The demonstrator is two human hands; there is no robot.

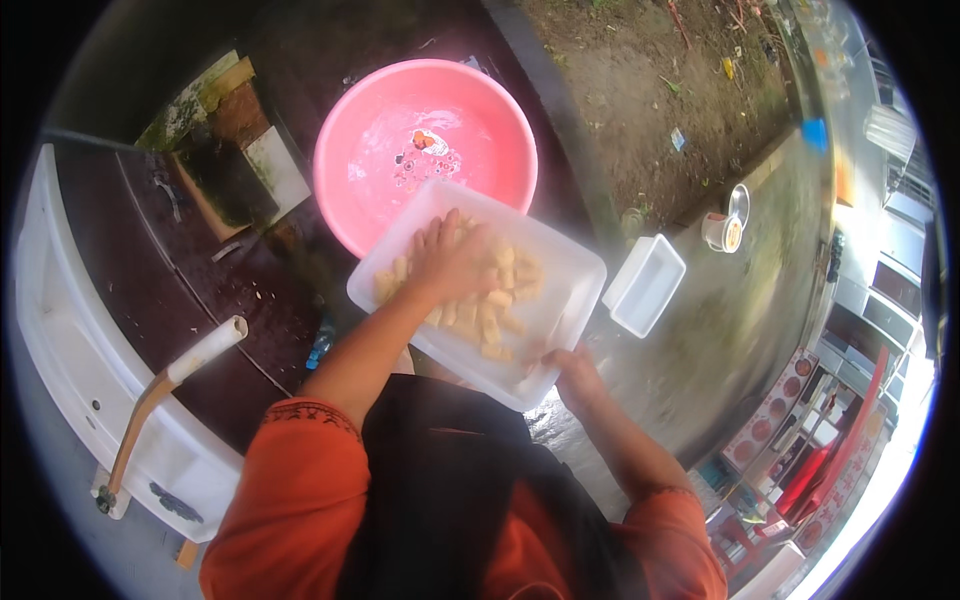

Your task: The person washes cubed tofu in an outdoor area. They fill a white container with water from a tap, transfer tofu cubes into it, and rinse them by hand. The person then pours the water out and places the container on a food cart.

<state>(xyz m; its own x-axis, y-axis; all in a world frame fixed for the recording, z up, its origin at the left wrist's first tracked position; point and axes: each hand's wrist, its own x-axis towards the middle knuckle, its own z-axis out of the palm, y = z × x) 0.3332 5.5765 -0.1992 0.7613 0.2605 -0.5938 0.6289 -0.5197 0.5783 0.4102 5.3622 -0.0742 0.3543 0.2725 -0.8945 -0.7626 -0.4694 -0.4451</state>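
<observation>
A white plastic tub (559,281) is tilted over the near rim of a large pink plastic basin (337,172). Pale yellow chunks of food (491,319) lie in the tub. My left hand (450,262) is spread flat over the chunks, its fingers apart and slightly blurred. At the tub's near right corner, my right hand (577,375) grips the rim. The basin holds water, with a printed pattern and a small orange-brown patch at its bottom.
An empty white rectangular tub (649,285) sits on wet concrete at the right, with a lidded white bucket (722,232) beyond it. A white sink (157,450) with a pipe (206,349) is at the left. Boards and blocks (277,172) lie left of the basin.
</observation>
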